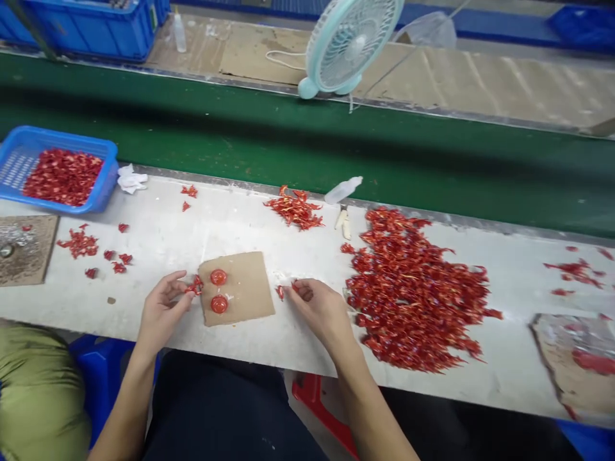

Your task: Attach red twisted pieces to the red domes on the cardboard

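- My left hand (166,306) is curled at the left edge of a cardboard square, and its fingertips (186,289) seem to pinch a small red cluster (195,285).
- My right hand (317,308) is half curled, palm down, with its fingertips (293,288) just beside a lone red twist (280,292). I can't tell from here whether it has hold of anything.
- On the cardboard square (252,301) sit two round red domes (218,276), one above the other, between my hands.
- Right of my right hand, a large loose heap of twisted red pieces (413,294) spreads almost from the near edge of the table (269,346) to the far edge. It is by far the biggest lot on view.
- A much smaller pile (294,211) lies near the far edge, beside a plastic squeeze bottle (342,190) on its side.
- At the far left corner, a blue plastic basket (62,136) holds a dense layer of similar red pieces (62,177), leaving part of its grid floor bare at the left end. A crumpled white cloth (131,179) lies just beside it.
- Loose red scraps (79,243) dot the table's left end, near a brown board with silver bits (24,250).
- Beyond the table's far edge run a green conveyor belt (307,147) and a pale blue fan (348,48).
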Demonstrator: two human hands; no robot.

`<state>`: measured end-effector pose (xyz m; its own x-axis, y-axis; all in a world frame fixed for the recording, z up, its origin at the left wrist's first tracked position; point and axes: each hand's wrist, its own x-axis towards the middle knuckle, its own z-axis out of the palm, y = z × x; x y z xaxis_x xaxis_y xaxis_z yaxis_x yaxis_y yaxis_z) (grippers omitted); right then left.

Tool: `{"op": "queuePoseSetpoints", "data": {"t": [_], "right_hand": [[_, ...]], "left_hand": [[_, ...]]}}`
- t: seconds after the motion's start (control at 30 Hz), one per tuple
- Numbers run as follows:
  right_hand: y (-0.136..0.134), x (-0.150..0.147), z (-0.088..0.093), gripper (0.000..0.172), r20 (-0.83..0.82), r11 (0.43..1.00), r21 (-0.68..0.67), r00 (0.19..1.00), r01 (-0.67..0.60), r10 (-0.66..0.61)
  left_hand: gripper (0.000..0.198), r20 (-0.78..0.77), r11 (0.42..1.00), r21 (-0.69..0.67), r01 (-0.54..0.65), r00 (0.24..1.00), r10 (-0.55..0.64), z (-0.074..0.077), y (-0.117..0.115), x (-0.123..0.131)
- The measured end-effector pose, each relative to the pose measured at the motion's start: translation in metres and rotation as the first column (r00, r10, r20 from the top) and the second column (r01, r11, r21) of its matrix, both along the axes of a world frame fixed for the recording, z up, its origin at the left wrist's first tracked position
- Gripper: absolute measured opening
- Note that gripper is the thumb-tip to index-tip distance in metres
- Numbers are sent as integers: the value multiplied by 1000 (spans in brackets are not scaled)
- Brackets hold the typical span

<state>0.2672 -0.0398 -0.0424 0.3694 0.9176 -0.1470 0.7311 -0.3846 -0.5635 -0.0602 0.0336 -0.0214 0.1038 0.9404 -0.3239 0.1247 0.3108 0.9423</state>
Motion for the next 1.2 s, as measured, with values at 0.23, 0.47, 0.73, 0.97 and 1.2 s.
{"op": "queuePoseSetpoints", "data": {"t": [0.23,0.47,0.73,0.97,1.2], "right_hand": [[0,18,20,32,51,985,-146,994,-92,100],[21,-31,39,25,-491,997,79,870,-10,48],[67,-100,34,25,-813,995,-25,581,-97,36],[75,-109,26,26,-734,997,-33,679,-66,21],[73,-113,25,29,-793,996,-53,609,-70,1]], "left_hand": [[29,105,999,-52,5,994,0,5,-1,-4],[19,316,987,-154,-44,944,91,1,-6,-1],[18,365,977,-212,-33,924,110,6,-16,0],[22,372,979,-184,-90,915,154,6,-19,-4],[29,365,977,-203,-71,920,143,6,-20,-2]]}}
